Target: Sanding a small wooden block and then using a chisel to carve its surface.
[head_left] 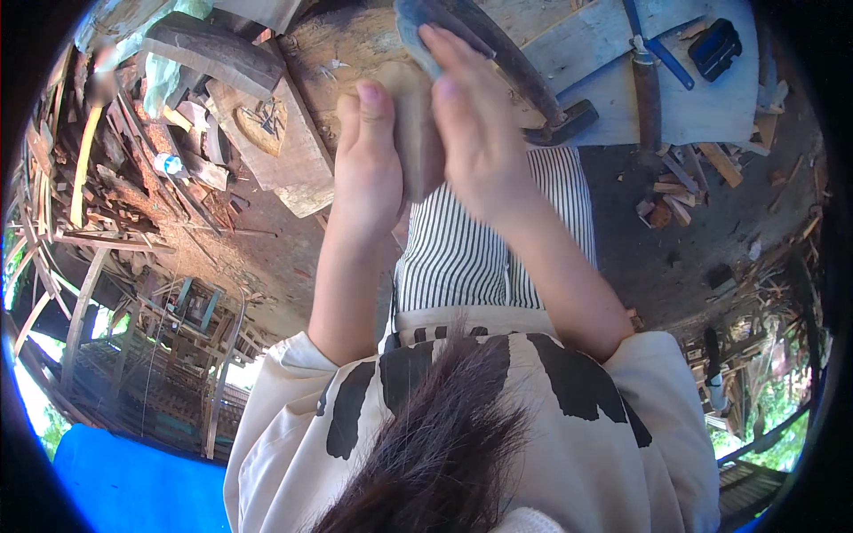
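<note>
A flat wooden block [413, 138] stands between my two hands, over my striped trousers at the workbench's edge. My left hand [364, 160] is closed on the block's left side, thumb along it. My right hand [480, 142], slightly blurred, has its fingers pressed on a grey-blue flat piece [409, 27] at the block's upper right; what exactly that piece is, I cannot tell. Just right of it a dark wooden-handled tool [506, 67] lies on the bench [329, 40].
A notched board [293, 160] holding nails and a dark wood piece [213, 53] lie left. A hammer [647, 98], blue tool [675, 62] and black case [715, 46] lie right on a pale board [586, 44]. Scrap wood [720, 164] litters the ground; a blue tarp [133, 475] is lower left.
</note>
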Demonstrator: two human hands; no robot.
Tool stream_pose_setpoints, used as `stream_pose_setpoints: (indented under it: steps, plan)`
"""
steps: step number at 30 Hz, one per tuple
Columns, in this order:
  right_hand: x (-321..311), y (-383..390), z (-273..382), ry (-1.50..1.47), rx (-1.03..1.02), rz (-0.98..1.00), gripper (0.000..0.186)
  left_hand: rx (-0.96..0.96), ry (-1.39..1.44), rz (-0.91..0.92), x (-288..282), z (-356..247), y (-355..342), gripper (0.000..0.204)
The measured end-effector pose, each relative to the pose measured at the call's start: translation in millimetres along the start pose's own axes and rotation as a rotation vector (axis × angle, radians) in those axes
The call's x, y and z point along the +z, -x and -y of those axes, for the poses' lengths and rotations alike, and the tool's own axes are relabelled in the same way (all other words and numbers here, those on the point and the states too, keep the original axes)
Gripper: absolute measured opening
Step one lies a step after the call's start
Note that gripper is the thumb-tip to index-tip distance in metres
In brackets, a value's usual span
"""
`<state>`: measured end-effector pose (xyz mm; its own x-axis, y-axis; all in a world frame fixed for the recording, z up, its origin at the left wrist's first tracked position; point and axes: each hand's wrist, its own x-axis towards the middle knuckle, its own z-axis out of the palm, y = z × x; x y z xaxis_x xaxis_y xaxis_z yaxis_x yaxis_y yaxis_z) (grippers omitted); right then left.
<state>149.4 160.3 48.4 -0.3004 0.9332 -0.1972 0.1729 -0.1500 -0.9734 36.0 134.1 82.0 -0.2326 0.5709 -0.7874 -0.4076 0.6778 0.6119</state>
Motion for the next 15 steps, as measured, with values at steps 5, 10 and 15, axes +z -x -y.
stream_pose_setpoints:
  steps: [5,10,15]
  plan:
    - [15,44,15,0.054,-0.032,0.233,0.071,0.011,0.102,-0.1,-7,7,-16,0.047]
    - [-6,10,13,0.098,-0.063,0.255,0.096,0.009,0.171,-0.157,-3,22,-8,0.058]
    - [18,77,39,0.216,-0.106,0.475,0.114,-0.114,0.387,-0.171,-4,2,0,0.063]
